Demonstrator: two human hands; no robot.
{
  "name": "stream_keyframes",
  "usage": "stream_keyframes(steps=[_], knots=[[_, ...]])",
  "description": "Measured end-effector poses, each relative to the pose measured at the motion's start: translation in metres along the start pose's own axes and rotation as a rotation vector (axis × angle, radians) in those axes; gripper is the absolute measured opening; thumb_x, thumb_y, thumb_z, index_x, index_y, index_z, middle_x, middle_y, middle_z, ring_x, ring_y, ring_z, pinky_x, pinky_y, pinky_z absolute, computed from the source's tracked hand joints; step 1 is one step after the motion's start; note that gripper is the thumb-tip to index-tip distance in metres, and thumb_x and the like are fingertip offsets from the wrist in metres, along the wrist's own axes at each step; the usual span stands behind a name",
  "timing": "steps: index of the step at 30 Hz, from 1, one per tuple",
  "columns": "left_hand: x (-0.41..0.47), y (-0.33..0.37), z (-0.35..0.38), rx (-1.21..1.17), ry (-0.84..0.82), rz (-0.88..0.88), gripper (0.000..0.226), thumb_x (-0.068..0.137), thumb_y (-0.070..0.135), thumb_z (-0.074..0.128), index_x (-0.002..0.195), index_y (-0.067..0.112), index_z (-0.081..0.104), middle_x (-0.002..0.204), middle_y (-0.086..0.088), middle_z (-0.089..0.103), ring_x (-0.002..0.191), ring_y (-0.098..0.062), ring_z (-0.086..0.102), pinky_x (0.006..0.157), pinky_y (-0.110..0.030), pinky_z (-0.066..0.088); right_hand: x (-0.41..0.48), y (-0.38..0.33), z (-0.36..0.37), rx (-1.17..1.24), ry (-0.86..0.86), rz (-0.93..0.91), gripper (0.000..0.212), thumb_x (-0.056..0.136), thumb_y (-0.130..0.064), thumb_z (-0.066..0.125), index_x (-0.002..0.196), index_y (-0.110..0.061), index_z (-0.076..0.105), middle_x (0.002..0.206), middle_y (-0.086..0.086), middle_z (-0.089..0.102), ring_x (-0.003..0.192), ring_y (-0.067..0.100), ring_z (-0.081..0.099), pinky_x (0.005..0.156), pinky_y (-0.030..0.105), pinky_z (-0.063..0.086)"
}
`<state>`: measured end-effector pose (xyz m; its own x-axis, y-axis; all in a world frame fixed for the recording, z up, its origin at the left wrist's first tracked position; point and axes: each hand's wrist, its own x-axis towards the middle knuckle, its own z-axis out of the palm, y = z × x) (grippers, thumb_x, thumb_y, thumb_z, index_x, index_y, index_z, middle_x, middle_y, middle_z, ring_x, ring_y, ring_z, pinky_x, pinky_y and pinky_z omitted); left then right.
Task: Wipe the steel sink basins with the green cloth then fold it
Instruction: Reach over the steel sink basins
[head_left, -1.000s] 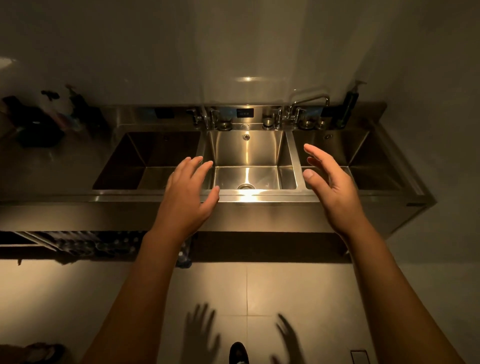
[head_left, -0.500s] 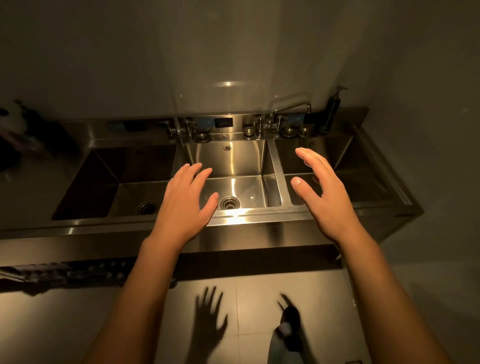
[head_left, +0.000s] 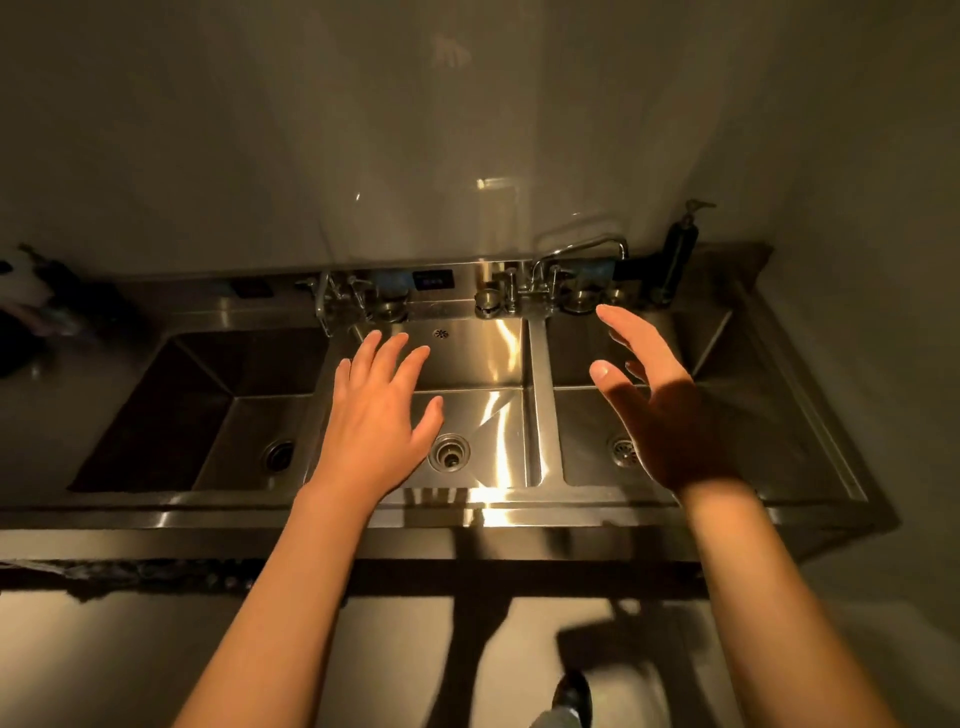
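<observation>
A steel sink unit (head_left: 467, 506) with three basins fills the middle of the head view. The left basin (head_left: 208, 410) is dark, the middle basin (head_left: 483, 415) catches the light, the right basin (head_left: 587, 426) lies partly in shadow. My left hand (head_left: 379, 415) hovers with fingers spread over the divider between the left and middle basins. My right hand (head_left: 660, 405) is held edge-on with straight fingers over the right basin. Both hands hold nothing. No green cloth shows in the view.
Taps and a swivel spout (head_left: 582, 249) line the back ledge. A dark pump bottle (head_left: 675, 260) stands at the back right corner. Dark objects (head_left: 36, 306) sit on the left drainboard. A wall closes the right side. A shoe (head_left: 571, 693) shows on the tiled floor.
The view has moved closer to the sink and tilted down over it. Both hands now reach further out over the basins, and all three drains have come into sight.
</observation>
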<state>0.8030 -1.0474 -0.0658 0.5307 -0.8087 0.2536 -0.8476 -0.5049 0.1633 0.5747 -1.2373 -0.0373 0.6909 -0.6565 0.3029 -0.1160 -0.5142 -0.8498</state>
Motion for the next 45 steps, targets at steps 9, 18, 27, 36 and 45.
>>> stream_keyframes(steps=[9, 18, 27, 36, 45], knots=[[0.039, 0.01, 0.022, -0.016, -0.022, -0.109, 0.06, 0.1, 0.05, 0.045, 0.155, 0.026, 0.037, 0.163, -0.001, 0.03, 0.156, -0.022, 0.013, 0.125, -0.052, 0.021, 0.05, 0.059, -0.018, 0.077, -0.038, 0.028, 0.06, 0.091, -0.054, 0.051, 0.148, -0.038, 0.043, 0.154, -0.013, 0.042, 0.143, 0.007, 0.039, 0.115, 0.05, 0.039], [0.031, -0.032, 0.027, -0.04, -0.008, -0.216, 0.06, 0.099, 0.054, 0.042, 0.154, 0.03, 0.035, 0.163, 0.005, 0.028, 0.156, -0.016, 0.011, 0.123, -0.041, 0.014, 0.081, 0.066, 0.026, 0.142, -0.146, 0.009, 0.064, 0.087, -0.069, 0.051, 0.147, -0.047, 0.039, 0.151, -0.021, 0.042, 0.142, 0.007, 0.04, 0.112, 0.052, 0.043], [0.003, -0.128, 0.003, -0.066, 0.032, -0.302, 0.061, 0.099, 0.059, 0.04, 0.154, 0.033, 0.033, 0.163, 0.007, 0.027, 0.156, -0.018, 0.012, 0.125, -0.052, 0.024, 0.105, 0.006, 0.125, 0.179, -0.27, 0.008, 0.05, 0.099, -0.033, 0.056, 0.141, -0.055, 0.042, 0.146, -0.029, 0.045, 0.136, -0.009, 0.039, 0.113, 0.03, 0.034], [-0.018, -0.266, -0.04, -0.066, 0.03, -0.436, 0.072, 0.082, 0.059, 0.039, 0.145, 0.025, 0.049, 0.156, -0.004, 0.042, 0.15, -0.028, 0.028, 0.116, -0.055, 0.036, 0.127, -0.067, 0.261, 0.171, -0.347, -0.072, 0.057, 0.093, -0.054, 0.051, 0.148, -0.044, 0.04, 0.152, -0.027, 0.039, 0.143, -0.002, 0.034, 0.12, 0.038, 0.032], [-0.046, -0.355, -0.062, -0.146, 0.041, -0.419, 0.049, 0.096, 0.037, 0.06, 0.141, 0.018, 0.054, 0.147, -0.01, 0.05, 0.139, -0.031, 0.043, 0.112, -0.049, 0.04, 0.129, -0.097, 0.356, 0.092, -0.387, -0.078, 0.054, 0.095, -0.059, 0.05, 0.147, -0.053, 0.036, 0.152, -0.029, 0.038, 0.142, -0.002, 0.036, 0.117, 0.046, 0.037]])
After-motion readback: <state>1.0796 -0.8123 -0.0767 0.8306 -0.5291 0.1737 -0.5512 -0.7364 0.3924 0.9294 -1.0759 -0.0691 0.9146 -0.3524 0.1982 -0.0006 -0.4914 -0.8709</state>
